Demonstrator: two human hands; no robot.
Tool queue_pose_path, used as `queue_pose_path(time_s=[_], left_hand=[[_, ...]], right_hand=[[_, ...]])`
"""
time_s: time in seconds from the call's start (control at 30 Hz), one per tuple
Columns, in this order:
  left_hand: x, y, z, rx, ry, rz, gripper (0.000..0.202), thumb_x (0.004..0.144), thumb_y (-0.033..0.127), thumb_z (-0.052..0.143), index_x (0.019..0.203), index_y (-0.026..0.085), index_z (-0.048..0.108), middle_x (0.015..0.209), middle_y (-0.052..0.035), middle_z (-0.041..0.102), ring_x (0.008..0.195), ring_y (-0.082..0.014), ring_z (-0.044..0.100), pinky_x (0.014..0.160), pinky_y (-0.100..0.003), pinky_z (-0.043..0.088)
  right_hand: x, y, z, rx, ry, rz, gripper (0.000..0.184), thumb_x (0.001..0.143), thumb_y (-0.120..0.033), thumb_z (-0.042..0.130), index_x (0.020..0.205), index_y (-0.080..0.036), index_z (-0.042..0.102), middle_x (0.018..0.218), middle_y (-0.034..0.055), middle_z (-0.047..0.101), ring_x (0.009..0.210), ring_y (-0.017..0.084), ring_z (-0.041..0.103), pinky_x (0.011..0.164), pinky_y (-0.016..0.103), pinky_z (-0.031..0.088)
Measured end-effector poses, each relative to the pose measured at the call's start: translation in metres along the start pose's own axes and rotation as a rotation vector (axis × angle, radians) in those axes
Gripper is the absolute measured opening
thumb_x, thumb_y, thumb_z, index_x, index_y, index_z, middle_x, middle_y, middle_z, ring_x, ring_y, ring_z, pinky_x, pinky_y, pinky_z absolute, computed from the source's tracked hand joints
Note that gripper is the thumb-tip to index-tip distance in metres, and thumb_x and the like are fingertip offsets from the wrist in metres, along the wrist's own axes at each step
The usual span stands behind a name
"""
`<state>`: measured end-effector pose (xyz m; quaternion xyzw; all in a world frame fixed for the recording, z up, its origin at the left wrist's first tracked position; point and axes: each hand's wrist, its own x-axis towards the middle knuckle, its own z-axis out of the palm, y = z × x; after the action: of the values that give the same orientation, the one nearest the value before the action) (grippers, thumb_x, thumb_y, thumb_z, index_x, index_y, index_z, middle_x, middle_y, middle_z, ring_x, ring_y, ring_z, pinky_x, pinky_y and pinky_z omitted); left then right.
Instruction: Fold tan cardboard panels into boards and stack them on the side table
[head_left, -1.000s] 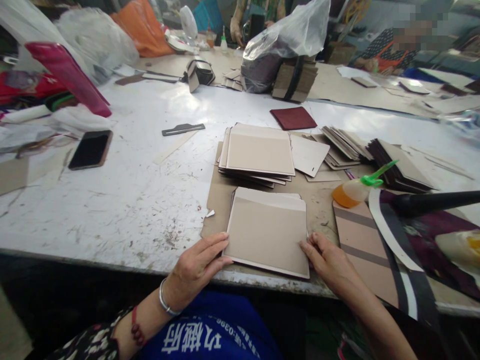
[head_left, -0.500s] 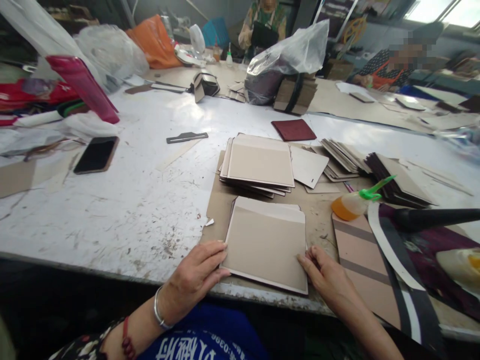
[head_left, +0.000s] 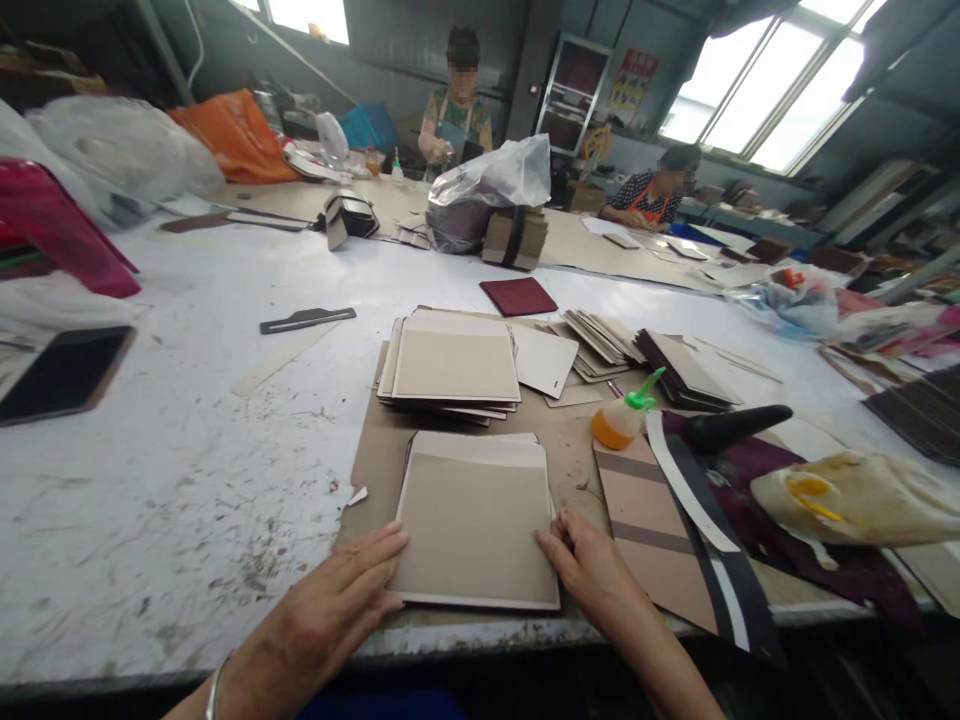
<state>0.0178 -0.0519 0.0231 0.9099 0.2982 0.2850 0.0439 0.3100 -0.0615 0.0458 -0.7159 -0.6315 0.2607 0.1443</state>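
A small stack of flat beige panels [head_left: 476,530] with pale borders lies in front of me near the table edge. My left hand [head_left: 337,590] rests along its left side, fingers stretched out and fingertips touching the edge. On the right side, my right hand [head_left: 585,555] is closed on the edge of the panels, thumb on top and the other fingers curled. A taller stack of similar panels [head_left: 456,365] sits just behind. Both stacks lie on a brown sheet [head_left: 367,450].
To the right are a glue bottle [head_left: 619,422] with a green nozzle, a striped brown piece [head_left: 652,530] and a black-handled tool [head_left: 735,428]. A phone [head_left: 67,372] and a slotted grey strip [head_left: 307,319] lie left. Two people work across the table.
The view has tilted up and turned right, so things appear shifted left. Both hands stay at the sides of the front stack, which has not visibly moved on the table.
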Motion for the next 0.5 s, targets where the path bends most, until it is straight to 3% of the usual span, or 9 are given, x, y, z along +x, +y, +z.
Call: queue_pose_path(time_s=[0.2,0.33,0.43,0.5], left_hand=[[0.001,0.001,-0.001,-0.031,-0.033,-0.055,0.026,0.086,0.022,0.046,0.111,0.015,0.052,0.119,-0.0093,0.052,0.112,-0.0174,0.048,0.094,-0.029,0.043],[0.005,0.002,-0.003,-0.070,-0.066,-0.077,0.027,0.088,0.020,0.042,0.112,0.015,0.054,0.117,-0.0092,0.053,0.112,-0.0188,0.047,0.095,-0.033,0.043],[0.007,0.002,-0.005,-0.069,-0.087,-0.067,0.027,0.088,0.018,0.041,0.111,0.015,0.055,0.116,-0.0097,0.054,0.113,-0.0202,0.046,0.096,-0.036,0.042],[0.007,0.003,-0.005,-0.055,-0.084,-0.050,0.027,0.088,0.017,0.041,0.110,0.014,0.055,0.115,-0.0098,0.054,0.113,-0.0210,0.046,0.095,-0.038,0.043]], right_hand=[[-0.001,-0.004,-0.002,-0.034,-0.012,0.065,0.020,0.079,-0.035,0.041,0.065,-0.021,0.037,0.060,-0.0004,0.052,0.058,0.015,0.050,0.057,0.026,0.035],[-0.006,-0.015,-0.005,-0.245,0.002,0.110,0.019,0.082,-0.032,0.044,0.068,-0.021,0.038,0.063,0.0009,0.054,0.059,0.016,0.052,0.057,0.027,0.036],[-0.005,-0.028,-0.001,-0.437,0.155,-0.007,0.012,0.083,-0.029,0.044,0.081,-0.017,0.048,0.081,0.0076,0.057,0.074,0.021,0.055,0.065,0.032,0.041],[0.001,-0.037,0.007,-0.471,0.275,-0.182,0.027,0.082,-0.032,0.046,0.099,-0.012,0.051,0.099,0.0145,0.055,0.094,0.026,0.052,0.078,0.037,0.041]])
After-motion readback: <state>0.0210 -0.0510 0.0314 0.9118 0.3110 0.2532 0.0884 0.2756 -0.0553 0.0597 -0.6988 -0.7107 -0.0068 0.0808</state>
